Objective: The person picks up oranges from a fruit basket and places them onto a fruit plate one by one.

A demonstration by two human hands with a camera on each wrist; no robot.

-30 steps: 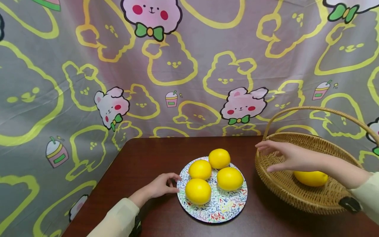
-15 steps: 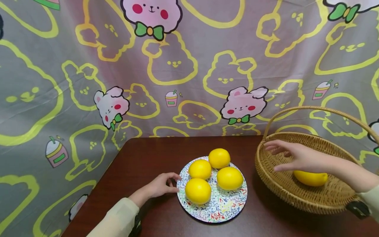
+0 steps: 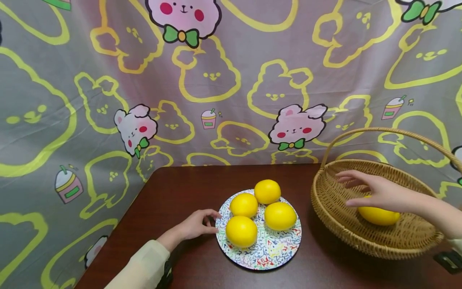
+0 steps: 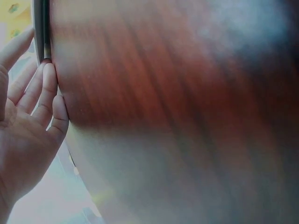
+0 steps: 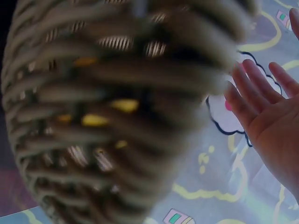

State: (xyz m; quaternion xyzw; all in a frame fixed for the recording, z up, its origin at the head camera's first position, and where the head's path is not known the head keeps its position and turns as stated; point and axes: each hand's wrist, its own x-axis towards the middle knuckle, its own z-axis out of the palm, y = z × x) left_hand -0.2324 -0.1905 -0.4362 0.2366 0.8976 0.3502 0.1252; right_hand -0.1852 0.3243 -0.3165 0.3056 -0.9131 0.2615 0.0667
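Several yellow lemons sit together on a round plate with a colourful squiggle pattern. At the plate's left edge, my left hand rests on the table with its fingertips right at the rim. The left wrist view shows those fingers loosely bent beside the plate's dark edge. My right hand hovers over the wicker basket, fingers spread and nothing held. Below it in the basket lies another lemon, partly hidden by the hand. Through the weave in the right wrist view, yellow patches show.
A tall arched handle rises over the basket, right of the plate. The dark brown wooden table carries both plate and basket. Behind it hangs a grey cloth printed with cartoon animals.
My right hand has drifted to the right, from the basket's left rim to above the lemon inside. The left hand, the plate and its lemons stay in place.
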